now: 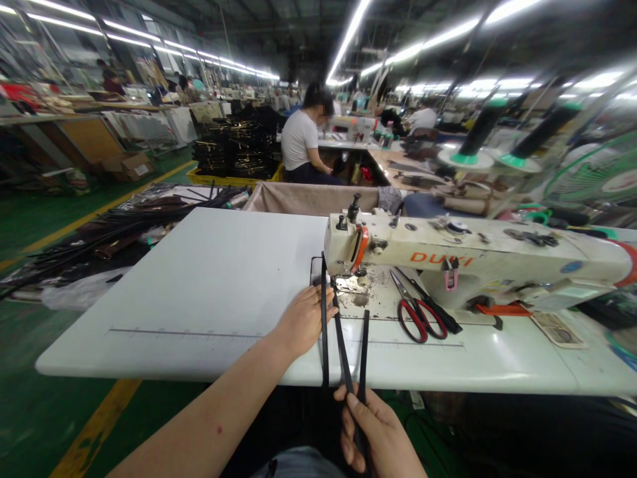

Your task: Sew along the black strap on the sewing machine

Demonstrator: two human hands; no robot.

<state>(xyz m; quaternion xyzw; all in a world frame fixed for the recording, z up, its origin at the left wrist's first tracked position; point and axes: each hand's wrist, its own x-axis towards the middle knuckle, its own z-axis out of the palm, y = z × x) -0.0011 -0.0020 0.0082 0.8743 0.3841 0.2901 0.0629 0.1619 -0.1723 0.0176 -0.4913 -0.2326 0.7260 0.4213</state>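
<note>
My left hand point(300, 322) lies flat on the white table beside the presser foot point(350, 284) of the sewing machine point(423, 249), fingers stretched out and together. One narrow black strap point(324, 338) runs across its fingers and down over the table edge. Its fingertips touch a second stretch of black strap, which runs from the presser foot area to my right hand point(375, 425). Below the front edge, that hand is closed around this strap, thumb on top. Another strap end point(365, 342) sticks up from the same grip onto the table. Whether these lengths join is hidden.
Red-handled scissors point(421, 318) and a black slim tool point(438, 309) lie right of the needle. A printed ruler point(184, 334) crosses the white table point(223, 265). Black strips point(124, 226) are heaped at left. A person in white point(301, 143) sits beyond; a green fan point(597, 172) stands right.
</note>
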